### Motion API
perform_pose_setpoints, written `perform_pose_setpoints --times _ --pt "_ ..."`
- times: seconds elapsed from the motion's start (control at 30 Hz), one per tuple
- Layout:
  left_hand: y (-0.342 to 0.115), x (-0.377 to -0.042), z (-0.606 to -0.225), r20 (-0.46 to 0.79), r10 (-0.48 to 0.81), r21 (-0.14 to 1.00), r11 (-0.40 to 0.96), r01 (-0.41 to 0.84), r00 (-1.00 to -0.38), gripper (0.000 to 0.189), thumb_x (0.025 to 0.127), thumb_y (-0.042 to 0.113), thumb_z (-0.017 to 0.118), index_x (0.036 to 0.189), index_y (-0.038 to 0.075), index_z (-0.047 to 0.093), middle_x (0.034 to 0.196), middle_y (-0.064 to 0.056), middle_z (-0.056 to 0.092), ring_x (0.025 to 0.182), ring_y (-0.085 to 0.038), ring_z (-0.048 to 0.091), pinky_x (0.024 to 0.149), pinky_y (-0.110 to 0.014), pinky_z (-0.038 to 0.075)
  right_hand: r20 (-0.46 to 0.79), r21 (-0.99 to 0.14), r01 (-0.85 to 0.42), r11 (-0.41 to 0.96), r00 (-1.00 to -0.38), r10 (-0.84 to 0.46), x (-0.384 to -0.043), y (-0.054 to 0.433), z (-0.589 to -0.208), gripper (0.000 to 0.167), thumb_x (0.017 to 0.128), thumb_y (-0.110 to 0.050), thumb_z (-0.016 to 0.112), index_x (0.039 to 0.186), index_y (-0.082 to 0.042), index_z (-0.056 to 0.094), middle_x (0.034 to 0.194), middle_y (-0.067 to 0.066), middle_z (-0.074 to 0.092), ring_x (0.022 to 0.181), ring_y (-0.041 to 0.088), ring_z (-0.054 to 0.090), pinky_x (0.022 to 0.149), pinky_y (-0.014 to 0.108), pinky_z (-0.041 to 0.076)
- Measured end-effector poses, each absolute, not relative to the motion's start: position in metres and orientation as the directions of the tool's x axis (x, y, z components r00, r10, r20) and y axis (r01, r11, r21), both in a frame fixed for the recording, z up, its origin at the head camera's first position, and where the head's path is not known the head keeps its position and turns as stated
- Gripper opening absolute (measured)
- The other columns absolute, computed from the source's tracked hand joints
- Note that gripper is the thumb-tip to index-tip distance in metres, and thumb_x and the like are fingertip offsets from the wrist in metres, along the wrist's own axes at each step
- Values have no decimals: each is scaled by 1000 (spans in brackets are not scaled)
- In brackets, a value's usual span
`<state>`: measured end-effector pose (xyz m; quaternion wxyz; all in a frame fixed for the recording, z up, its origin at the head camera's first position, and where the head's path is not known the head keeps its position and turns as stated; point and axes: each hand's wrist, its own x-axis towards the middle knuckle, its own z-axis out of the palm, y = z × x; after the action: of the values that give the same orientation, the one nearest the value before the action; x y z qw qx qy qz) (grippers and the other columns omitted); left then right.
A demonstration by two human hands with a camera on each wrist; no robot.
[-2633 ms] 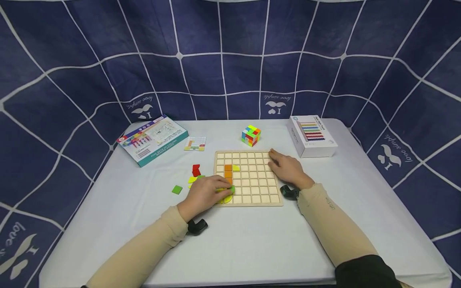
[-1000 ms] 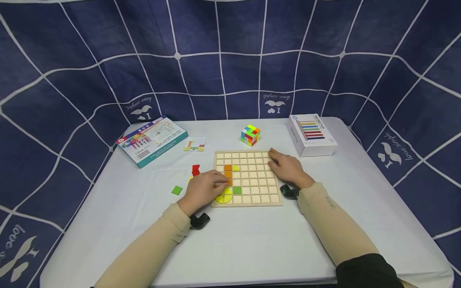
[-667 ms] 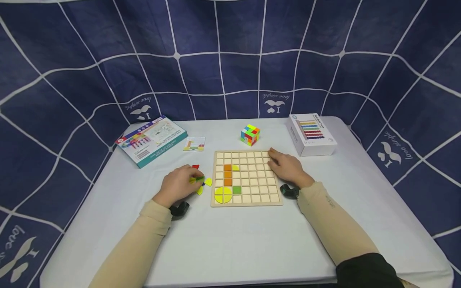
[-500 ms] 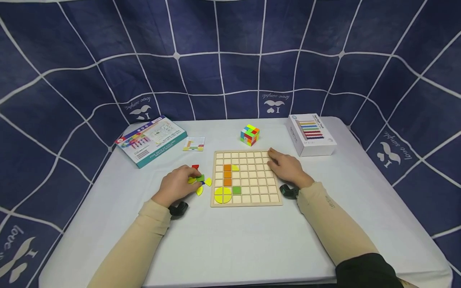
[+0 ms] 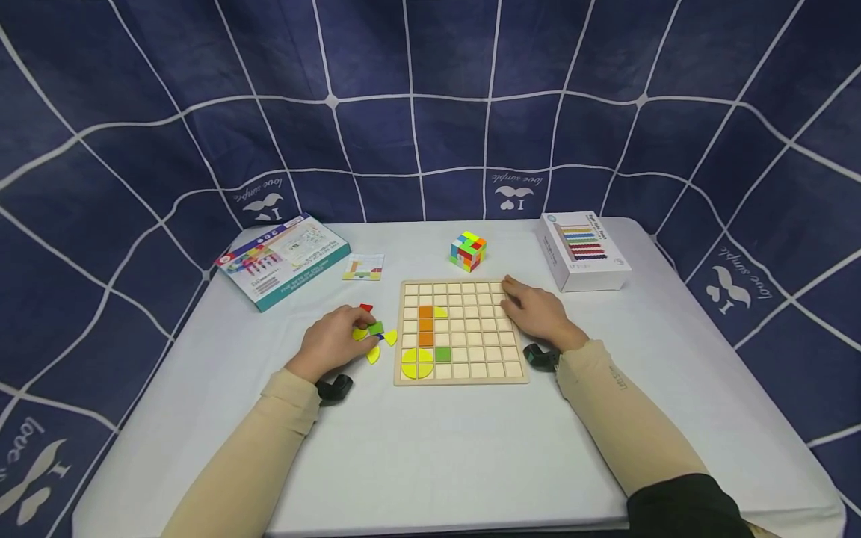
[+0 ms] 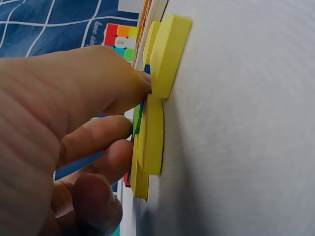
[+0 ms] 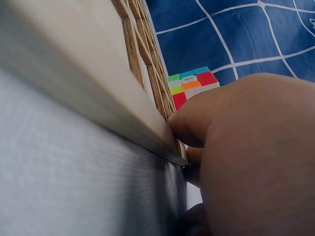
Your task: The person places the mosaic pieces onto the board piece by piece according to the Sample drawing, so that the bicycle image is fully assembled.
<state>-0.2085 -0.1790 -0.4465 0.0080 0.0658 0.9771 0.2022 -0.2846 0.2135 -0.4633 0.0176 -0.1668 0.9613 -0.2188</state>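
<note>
The loose green tile (image 5: 376, 327) is found just left of the board (image 5: 469, 326), among yellow pieces (image 5: 373, 355); no long axis is shown by its square shape. It is neared most by the left hand (image 5: 328, 344), set on its side away from the board, fingers curled; whether it is pinched cannot be told. The board's far right corner is touched by the right hand (image 5: 534, 314), fingers relaxed.

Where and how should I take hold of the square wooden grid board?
Probably its right rim, from the right: the square wooden grid board lies flat, that side wall is exposed, and its inset orange, yellow and green tiles sit left of middle. Loose yellow rounded tiles crowd the left side.
</note>
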Motion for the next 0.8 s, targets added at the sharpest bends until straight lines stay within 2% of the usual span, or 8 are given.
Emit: perform_pose_setpoints --times 0.23,0.47,0.8 --pt "-180 -210 -447 10 141 388 912 134 -990 43 85 38 83 119 15 73 107 -4 69 95 -23 64 81 -44 54 40 -427 -312 848 -944 -327 -285 214 -463 58 105 -37 51 156 -9 44 164 8 38 146 39 43 114 57 38" --pt "-179 -210 -446 22 158 387 909 154 -987 38 91 37 75 122 16 76 108 -4 68 92 -23 64 78 -43 54 39 -425 -315 848 -943 -330 -285 214 -465 58 105 -37 51 156 -9 44 164 8 38 146 38 42 115 56 37" --pt "-181 -212 -449 31 160 389 907 160 -987 31 92 34 76 117 16 76 111 -4 69 96 -24 66 79 -44 55 27 -435 -304 848 -945 -325 -285 214 -463 58 106 -37 50 156 -9 43 164 9 37 147 37 41 116 56 36"
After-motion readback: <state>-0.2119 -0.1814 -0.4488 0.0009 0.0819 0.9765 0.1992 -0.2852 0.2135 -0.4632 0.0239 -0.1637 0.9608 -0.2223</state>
